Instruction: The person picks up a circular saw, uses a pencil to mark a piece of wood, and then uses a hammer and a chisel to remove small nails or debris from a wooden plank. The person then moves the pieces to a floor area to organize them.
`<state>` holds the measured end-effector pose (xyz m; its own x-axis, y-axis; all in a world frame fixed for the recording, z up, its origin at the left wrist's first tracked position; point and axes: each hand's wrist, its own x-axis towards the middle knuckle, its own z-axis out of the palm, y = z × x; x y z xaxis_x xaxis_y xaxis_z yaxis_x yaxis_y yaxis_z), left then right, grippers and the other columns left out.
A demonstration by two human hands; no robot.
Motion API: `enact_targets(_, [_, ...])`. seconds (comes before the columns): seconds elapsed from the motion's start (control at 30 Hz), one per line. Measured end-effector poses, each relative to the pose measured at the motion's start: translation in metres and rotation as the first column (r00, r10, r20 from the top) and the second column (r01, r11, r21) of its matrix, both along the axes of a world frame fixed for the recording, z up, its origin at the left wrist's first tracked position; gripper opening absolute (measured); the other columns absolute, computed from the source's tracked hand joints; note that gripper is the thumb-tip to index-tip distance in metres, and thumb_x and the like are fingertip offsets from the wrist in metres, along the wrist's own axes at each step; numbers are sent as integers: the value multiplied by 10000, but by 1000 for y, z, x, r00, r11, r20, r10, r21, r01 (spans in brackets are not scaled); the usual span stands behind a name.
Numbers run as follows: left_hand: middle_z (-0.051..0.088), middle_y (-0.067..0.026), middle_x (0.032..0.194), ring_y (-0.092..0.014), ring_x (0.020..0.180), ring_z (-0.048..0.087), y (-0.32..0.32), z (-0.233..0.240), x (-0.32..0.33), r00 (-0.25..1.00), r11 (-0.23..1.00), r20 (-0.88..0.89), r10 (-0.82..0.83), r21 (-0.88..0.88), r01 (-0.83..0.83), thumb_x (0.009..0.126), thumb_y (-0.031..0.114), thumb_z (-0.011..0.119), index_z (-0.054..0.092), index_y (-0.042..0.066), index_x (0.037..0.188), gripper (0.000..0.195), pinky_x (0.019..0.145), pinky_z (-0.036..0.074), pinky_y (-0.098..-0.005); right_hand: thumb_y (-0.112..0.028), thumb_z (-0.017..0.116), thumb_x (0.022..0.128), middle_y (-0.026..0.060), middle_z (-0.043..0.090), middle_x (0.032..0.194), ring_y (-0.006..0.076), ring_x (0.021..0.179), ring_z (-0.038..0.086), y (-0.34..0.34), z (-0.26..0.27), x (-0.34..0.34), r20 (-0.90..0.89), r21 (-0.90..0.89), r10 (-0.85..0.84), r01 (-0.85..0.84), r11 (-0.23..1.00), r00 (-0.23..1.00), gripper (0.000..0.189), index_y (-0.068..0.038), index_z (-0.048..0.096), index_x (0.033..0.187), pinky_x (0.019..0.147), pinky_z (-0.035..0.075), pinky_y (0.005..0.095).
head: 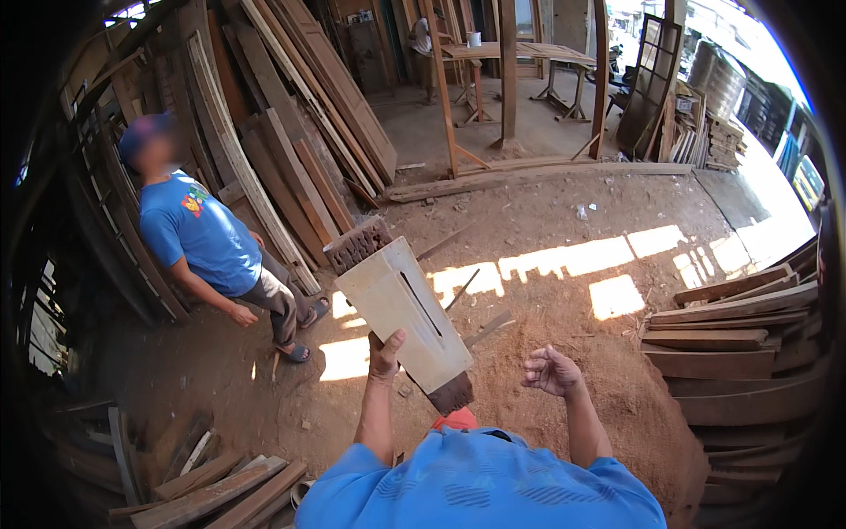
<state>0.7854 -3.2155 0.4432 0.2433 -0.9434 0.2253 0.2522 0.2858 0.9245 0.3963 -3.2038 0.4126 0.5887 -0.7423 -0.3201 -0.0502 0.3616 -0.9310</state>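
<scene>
My left hand [386, 357] grips the left edge of a pale flat wooden board [403, 311], thumb on top and fingers out of sight beneath. A long, narrow dark slit runs lengthwise near the board's right side. Dark, rough timber ends [360, 244] stick out past the far and near ends of the board; whether the board rests on this timber cannot be made out. To the right, my right hand [552, 371] is raised over sawdust-covered ground with its fingers loosely curled. Nothing shows in it, and it is apart from the board.
A person in a blue T-shirt [201, 231] stands at left, beside leaning planks [291, 165]. Stacked boards [720, 364] line the right side; loose wood pieces [225, 486] lie lower left. Another person [423, 40] is near a trestle table [489, 50] at the back.
</scene>
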Motion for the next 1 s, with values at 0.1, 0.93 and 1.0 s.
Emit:
enact_targets(0.1, [657,-51,832,-158,776,590,-68,5,12,977,993,189,101,-73,-88,819,354,727,642,-31,950,416,711,472,-332,-308,647,901,176,682,1092,250,983,681,-44,-66,-19,-920,-302,-163,-379,875,357,363,17,654,1061,805,546,369])
enact_targets(0.93, [608,-146,1178,-257,1083,585,-644,-15,76,854,969,458,246,-86,-233,799,309,727,502,-47,1270,631,950,453,-390,-602,489,943,155,598,1239,264,989,634,-539,-311,-59,-472,532,-197,455,714,860,711,-87,422,1429,806,517,450])
enact_targets(1.0, [602,-156,1185,-269,1089,581,-690,-1,82,845,932,397,359,-193,-306,793,282,721,505,-42,1275,619,951,451,-387,-616,485,940,160,583,1278,270,1017,629,-642,-305,-43,-348,589,-271,434,682,897,735,-99,399,1455,817,513,459])
